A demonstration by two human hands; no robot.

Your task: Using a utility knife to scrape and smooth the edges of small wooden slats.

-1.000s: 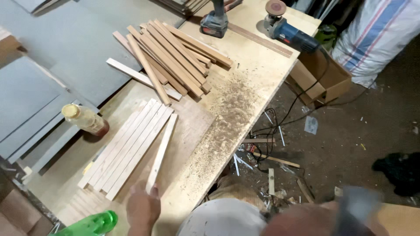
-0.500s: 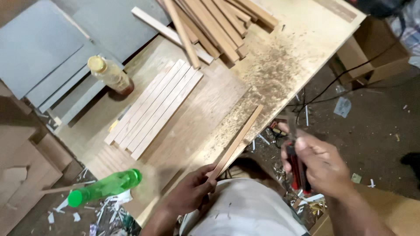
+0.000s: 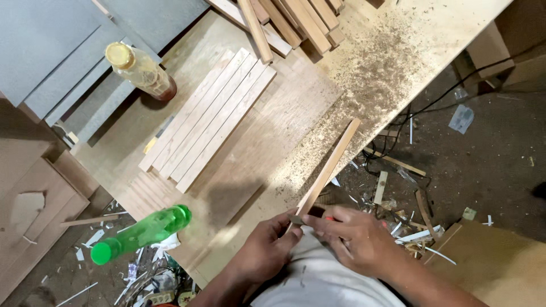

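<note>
Strip (image 3: 329,168): thin wooden slat, lower centre of the frame, running from the hands up and right to the bench edge; half a second ago only the left hand held its near end, now both hands meet there.
Left hand (image 3: 267,248): bottom centre, fingers closed around the near end of the strip.
Right hand (image 3: 355,237): bottom centre-right, fingertips pinched at the same end; half a second ago it was well apart at the right, gripping a dark-and-red tool. A trace of red shows under the fingers; whether the tool is still in it cannot be told.
Change: the right hand has come in to the strip end, so the work now centres on that end, judged as close handling or trimming.
Bench (image 3: 267,131): wooden top, filling the centre; sawdust is thick toward the upper right.
Slat row (image 3: 207,119): finished strips side by side, centre-left, apart from the held one.
Slat pile (image 3: 290,20): loose pieces at the top edge.
Green bottle (image 3: 142,233): lying tilted, lower left.
Yellow bottle (image 3: 139,69): upper left.
Floor (image 3: 483,159): scraps and cable, right.
</note>
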